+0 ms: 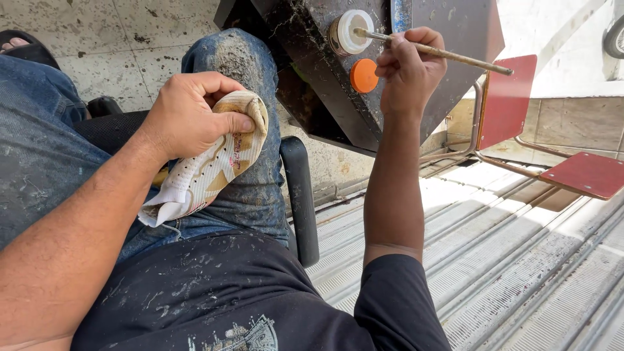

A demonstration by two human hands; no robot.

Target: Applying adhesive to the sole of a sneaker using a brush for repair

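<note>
While your right hand [406,68] pinches a thin wooden brush [432,51] between closed fingers, its long axis runs from the bristle end at 10 o'clock to the bare handle end at 4 o'clock, the tip touching a small white-capped jar [348,32]. Just below, at 6 o'clock of the jar, sits an orange lid [364,75], both on a dark, paint-flecked slanted board [448,26]. Your left hand [188,117] is clenched around a crumpled, dotted white cloth [208,172] resting on your spattered jeans [250,162]. Ribbed pale metal sheeting [520,260] lies at 4 o'clock, red flat panels [588,174] beyond it.
</note>
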